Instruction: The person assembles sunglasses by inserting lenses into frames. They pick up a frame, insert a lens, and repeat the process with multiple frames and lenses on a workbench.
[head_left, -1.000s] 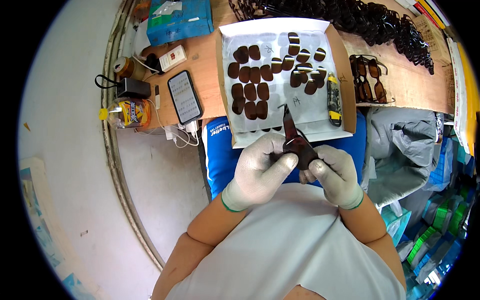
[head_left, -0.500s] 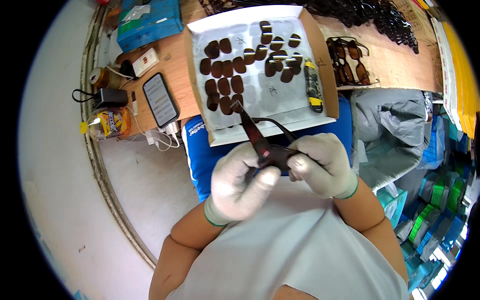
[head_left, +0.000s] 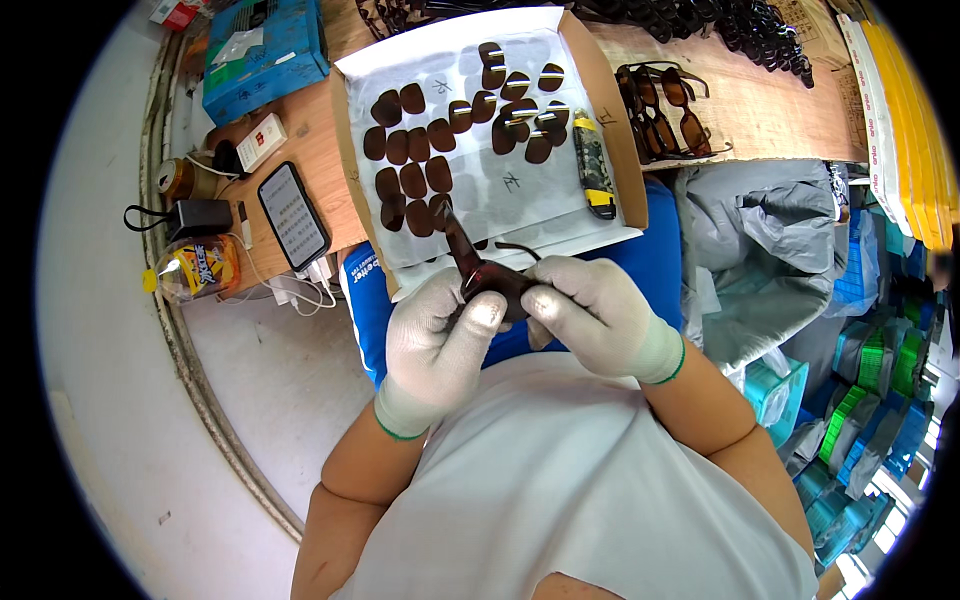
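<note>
Head view. Handwritten characters mark the paper lining of the shallow box (head_left: 618, 150) and its right cardboard edge; lines of text fill the screen of the phone (head_left: 294, 215) to the left, and large print covers the label of the bottle (head_left: 208, 266) beside it. My left hand (head_left: 435, 340) and right hand (head_left: 605, 320), both in white gloves, meet just nearside of the box, forearms converging from the near side. Each is closed in a pinch, thumb uppermost, on the dark glasses frame (head_left: 500, 290) between them. One temple points far-left over the box's near edge toward the brown lenses (head_left: 413, 180); whether its tip touches them I cannot tell. A strip of wooden table (head_left: 760, 110) separates the box from the phone; the yellow-ended knife (head_left: 595, 175) lies along the box's right wall.
</note>
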